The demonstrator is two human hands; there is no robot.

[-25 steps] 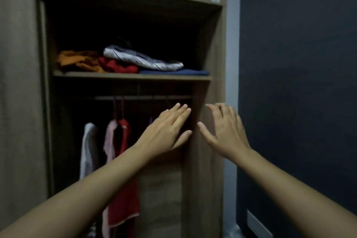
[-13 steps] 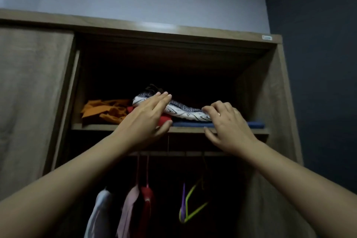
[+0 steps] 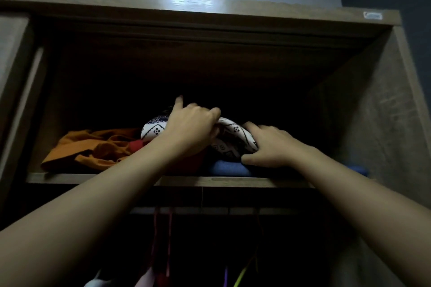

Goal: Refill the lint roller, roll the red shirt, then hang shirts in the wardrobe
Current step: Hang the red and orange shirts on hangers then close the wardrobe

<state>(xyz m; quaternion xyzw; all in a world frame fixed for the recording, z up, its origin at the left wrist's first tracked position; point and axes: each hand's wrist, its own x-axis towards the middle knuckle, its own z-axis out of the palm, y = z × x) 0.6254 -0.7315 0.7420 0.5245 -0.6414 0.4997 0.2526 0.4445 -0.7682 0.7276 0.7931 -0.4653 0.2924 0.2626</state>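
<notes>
1. The red shirt [image 3: 136, 145] lies on the shelf [image 3: 93, 178] of the wardrobe [image 3: 373, 123], wedged under the patterned cloth [image 3: 233, 134] and just beside the orange cloth [image 3: 93, 147]. Only a small red patch shows, left of my left wrist; my forearm covers the rest.
2. My left hand [image 3: 191, 123] is the nearer one: the red lies directly below it and slightly to its left. My right hand [image 3: 272, 147] is further off, on the far side of the patterned bundle.
3. The patterned cloth runs left to right along the shelf, so I judge it has to lift up or slide off sideways before the red can come out toward me.
4. My left hand is curled tight on the top of the patterned cloth, gripping a fold, with one finger sticking up behind.
5. My right hand is narrowly cupped, thumb low by the blue cloth [image 3: 233, 169] beneath, fingers pressed onto the right end of the patterned cloth. I cannot tell whether it is gripping or only steadying.
6. The rail [image 3: 198, 211] and hangers below are dim; I can make out little there.
</notes>
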